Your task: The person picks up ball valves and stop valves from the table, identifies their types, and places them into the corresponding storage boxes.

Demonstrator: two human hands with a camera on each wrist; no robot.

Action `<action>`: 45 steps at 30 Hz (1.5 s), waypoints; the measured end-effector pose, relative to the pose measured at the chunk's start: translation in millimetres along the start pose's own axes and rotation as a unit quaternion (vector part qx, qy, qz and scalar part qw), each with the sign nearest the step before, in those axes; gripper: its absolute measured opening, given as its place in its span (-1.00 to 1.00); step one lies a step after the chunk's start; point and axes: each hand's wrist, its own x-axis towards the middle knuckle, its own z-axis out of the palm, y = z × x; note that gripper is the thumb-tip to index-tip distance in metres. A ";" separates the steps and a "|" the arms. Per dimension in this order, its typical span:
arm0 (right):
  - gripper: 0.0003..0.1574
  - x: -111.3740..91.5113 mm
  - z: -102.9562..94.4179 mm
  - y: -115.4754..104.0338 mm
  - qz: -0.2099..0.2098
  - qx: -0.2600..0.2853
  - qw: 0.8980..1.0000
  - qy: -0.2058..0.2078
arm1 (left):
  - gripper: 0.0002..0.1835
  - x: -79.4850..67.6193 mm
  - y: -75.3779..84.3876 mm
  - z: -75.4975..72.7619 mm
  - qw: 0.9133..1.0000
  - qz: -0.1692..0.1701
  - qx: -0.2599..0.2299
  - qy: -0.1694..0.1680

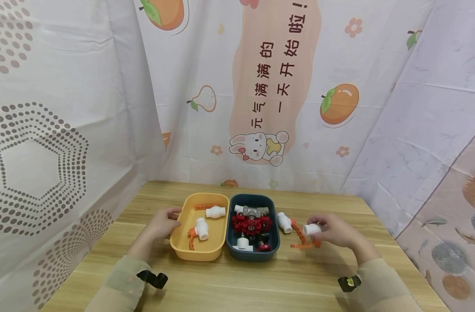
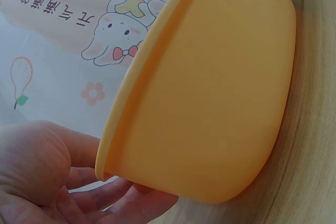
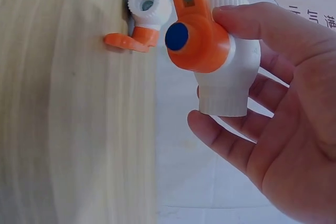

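Note:
My left hand [image 1: 162, 223] grips the left rim of a yellow plastic bin [image 1: 198, 256]; in the left wrist view, the thumb reaches over the rim while other fingers lie along the outside. Inside that bin are two white ball valves [image 1: 202, 229] with orange lever handles. Over the table at the right, my right hand [image 1: 335, 232] holds another white ball valve [image 3: 226, 87] between thumb and fingers, its orange handle topped by a blue cap. A further white ball valve [image 1: 285, 222] with an orange handle lies on the table, left of the right hand.
A dark blue bin [image 1: 253, 256] stands against the yellow one, holding red-handled valves [image 1: 251, 224] and several white and metal fittings. The wooden table [image 1: 237, 286] ends at a printed curtain [image 1: 206, 151] behind, with more cloth on both sides.

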 end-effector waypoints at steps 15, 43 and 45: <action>-0.69 7.8 -24.0 -12.0 -0.001 -0.006 0.999 0.042 | -0.42 1.4 -0.1 -0.1 1.000 0.000 0.005 0.003; -0.67 22.0 -27.1 -21.8 0.023 -0.027 0.997 0.071 | -0.42 -2.3 1.4 -0.7 1.000 0.003 0.003 -0.002; -0.66 24.5 -26.3 -22.7 0.024 -0.029 0.997 0.072 | -0.42 -2.5 1.6 -0.9 1.000 0.004 0.004 -0.002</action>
